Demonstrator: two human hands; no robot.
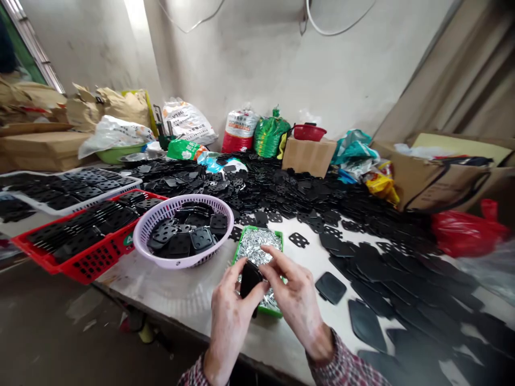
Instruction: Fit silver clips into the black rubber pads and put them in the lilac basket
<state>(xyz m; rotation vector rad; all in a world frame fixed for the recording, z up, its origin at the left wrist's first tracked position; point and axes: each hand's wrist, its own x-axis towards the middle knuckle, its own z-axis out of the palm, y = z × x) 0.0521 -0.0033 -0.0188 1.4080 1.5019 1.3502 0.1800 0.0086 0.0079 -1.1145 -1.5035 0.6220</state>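
My left hand [230,313] grips a small black plastic plate [250,279], tilted on edge between thumb and fingers. At that plate's right edge, the thumb and fingertips of my right hand [296,294] are pinched together; whatever they hold is too small to make out. Both hands are over a green tray [270,311] filled with small shiny metal pins [254,244]. A loose black plate [330,288] lies flat to the right of my right hand. Left of the tray, a lilac basket [141,247] holds several black plates with holes.
A red basket [86,268] and a white basket [60,209] of black pieces stand at the left. Black plates [273,185] are heaped across the back and right. Behind them are sacks [240,131], a cardboard box [308,156] and a red bag [466,233]. The table's edge runs close in front.
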